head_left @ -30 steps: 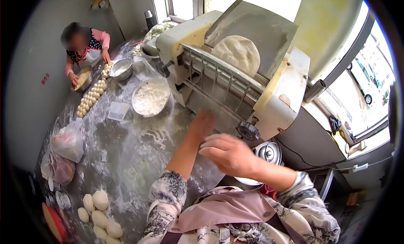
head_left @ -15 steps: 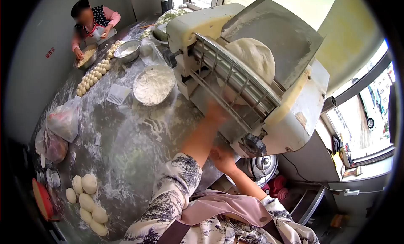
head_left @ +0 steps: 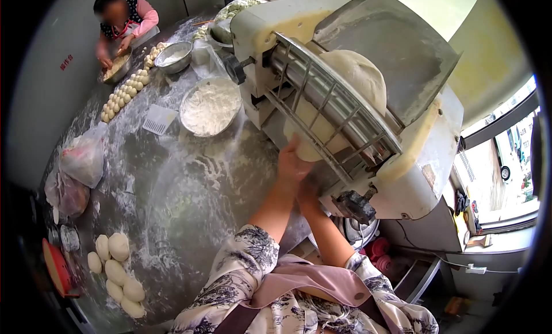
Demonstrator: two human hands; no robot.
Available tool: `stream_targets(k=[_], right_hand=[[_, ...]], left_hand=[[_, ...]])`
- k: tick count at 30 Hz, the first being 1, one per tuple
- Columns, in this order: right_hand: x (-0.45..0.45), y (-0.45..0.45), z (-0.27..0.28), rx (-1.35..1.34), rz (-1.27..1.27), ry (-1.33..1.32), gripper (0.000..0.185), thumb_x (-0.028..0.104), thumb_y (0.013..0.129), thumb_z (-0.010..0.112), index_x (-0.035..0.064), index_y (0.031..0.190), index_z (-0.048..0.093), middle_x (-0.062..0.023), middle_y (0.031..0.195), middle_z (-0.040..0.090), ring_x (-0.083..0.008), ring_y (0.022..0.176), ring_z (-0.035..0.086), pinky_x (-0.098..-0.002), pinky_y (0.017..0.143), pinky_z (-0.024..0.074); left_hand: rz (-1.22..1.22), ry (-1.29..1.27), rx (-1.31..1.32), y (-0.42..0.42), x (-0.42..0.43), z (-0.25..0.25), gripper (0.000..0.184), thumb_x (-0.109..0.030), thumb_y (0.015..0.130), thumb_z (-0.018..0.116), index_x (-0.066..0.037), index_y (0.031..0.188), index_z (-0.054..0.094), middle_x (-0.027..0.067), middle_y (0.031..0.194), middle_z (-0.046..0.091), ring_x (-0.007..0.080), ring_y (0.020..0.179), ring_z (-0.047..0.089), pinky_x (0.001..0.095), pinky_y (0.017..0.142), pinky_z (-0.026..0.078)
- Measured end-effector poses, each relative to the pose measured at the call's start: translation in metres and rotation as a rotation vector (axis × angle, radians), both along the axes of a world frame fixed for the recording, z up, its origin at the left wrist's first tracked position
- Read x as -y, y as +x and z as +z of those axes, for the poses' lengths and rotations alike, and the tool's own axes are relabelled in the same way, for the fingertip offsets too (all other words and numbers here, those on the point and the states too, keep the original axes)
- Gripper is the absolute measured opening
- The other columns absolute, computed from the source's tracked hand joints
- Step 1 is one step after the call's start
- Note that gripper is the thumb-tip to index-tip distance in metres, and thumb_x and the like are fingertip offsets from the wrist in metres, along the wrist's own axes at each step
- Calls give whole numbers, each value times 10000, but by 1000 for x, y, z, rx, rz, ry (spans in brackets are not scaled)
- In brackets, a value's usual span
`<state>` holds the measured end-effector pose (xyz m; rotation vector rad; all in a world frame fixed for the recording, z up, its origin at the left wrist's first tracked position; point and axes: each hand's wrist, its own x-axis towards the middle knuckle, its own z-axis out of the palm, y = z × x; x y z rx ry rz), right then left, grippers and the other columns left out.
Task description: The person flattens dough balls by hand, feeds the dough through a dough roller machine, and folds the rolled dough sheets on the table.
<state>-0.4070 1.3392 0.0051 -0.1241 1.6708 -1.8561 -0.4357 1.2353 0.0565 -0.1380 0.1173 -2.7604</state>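
A sheet of dough (head_left: 313,132) hangs out of the front of a dough roller machine (head_left: 345,98), below its metal guard bars. My left hand (head_left: 294,163) holds the sheet's lower edge, its thumb up along the near side and the other fingers hidden under the dough. My right hand (head_left: 309,193) is close beside and below the left one, blurred; its fingers are out of sight. Above the rollers, the upper part of the dough (head_left: 359,78) rests against the sloping metal feed plate (head_left: 391,52).
On the floury table (head_left: 190,219) are a bowl of flour (head_left: 211,108), a white plastic scraper (head_left: 159,119), plastic bags (head_left: 83,161) and several dough pieces (head_left: 117,270). Far left, a person (head_left: 126,23) works at a bowl (head_left: 118,68) near rows of small dough balls (head_left: 123,95).
The dough has passed further down through the rollers, with less above and more below. My left hand has come to its lower edge; my right hand has moved up towards the left.
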Motion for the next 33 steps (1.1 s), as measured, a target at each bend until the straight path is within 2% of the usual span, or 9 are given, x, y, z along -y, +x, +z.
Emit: stream_targets(k=[4,7,11,14,17,28,30,31,33], right_hand=[[15,-17,5,210,-102,-224,415,284,940,504,53,1284,477,-94,1237,535,-237,1123,533,-360,890,468],[29,-25,11,262,-119,-374,471,315,962,484,54,1351,441,-79,1317,504,-223,1186,502,-347,922,456],[43,-36,50,425,-194,-785,449,419,974,409,88,1254,523,-75,1207,587,-244,1090,573,-409,885,492],[40,-60,47,276,32,-984,507,436,971,408,79,1323,481,-105,1313,532,-272,1183,519,-420,992,432],[53,-63,62,218,-40,-1061,543,452,966,415,64,1343,464,-122,1360,498,-301,1221,485,-437,1026,398],[59,-79,62,208,272,-1291,518,418,990,356,69,1365,430,-117,1380,472,-305,1236,450,-419,1040,378],[59,-76,66,-121,210,-960,509,404,994,344,70,1370,420,-115,1391,460,-301,1241,444,-412,1039,378],[60,-73,70,-465,131,-589,507,398,995,340,69,1375,413,-114,1399,451,-300,1245,440,-410,1038,379],[59,-68,79,-437,21,-444,506,389,995,337,68,1381,403,-113,1411,437,-299,1254,432,-409,1042,374]], left_hand=[[-148,145,-55,30,18,-28,482,-310,974,483,6,1333,421,176,1280,550,345,1163,546,491,1000,438],[-19,-12,190,55,20,-14,475,-324,979,471,3,1320,429,171,1261,562,334,1161,551,470,986,452],[-19,-44,169,92,29,-10,453,-326,987,454,-14,1316,439,145,1272,559,299,1167,552,435,973,464],[37,-52,347,114,28,-4,437,-314,992,445,-24,1319,441,127,1283,553,278,1170,551,415,973,466],[44,-56,377,133,31,-4,427,-304,995,440,-28,1321,443,116,1291,549,270,1172,548,411,984,458],[68,-63,586,204,47,11,423,-294,988,465,-35,1322,450,100,1291,556,266,1188,540,417,992,454],[71,-49,548,218,48,9,411,-275,986,468,-48,1327,442,87,1297,550,252,1181,546,405,985,465],[73,-42,529,223,49,8,405,-266,986,470,-54,1330,438,81,1299,547,245,1177,549,399,982,471],[97,-50,582,234,48,11,402,-260,983,474,-59,1329,441,82,1300,548,249,1180,549,402,984,470]])
